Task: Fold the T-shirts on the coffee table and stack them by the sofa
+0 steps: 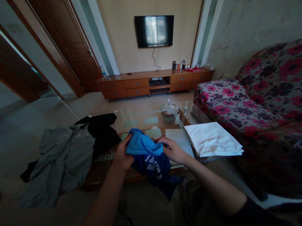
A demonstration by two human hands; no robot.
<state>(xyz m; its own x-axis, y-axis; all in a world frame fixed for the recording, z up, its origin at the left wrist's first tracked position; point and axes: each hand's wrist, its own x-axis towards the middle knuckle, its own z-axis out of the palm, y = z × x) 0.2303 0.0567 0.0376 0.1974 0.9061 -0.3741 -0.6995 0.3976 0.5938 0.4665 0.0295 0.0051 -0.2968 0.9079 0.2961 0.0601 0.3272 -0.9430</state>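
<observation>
Blue garment (143, 143), bright blue upper fold over dark-blue hanging part; held up over near edge of glass table (138, 113). White lettering and stripe-like marks across dark fabric, creased, wording not certain. Left hand (123, 154): fingers gripping one end of bright fold. Right hand (171, 149): thumb and fingers pinching opposite end. To right, on table: folded white cloth (214, 138). To left: grey garment (64, 159), beside black garment (103, 129). On far cabinet (136, 83): bottles and cans (178, 65), labels too small to read.
</observation>
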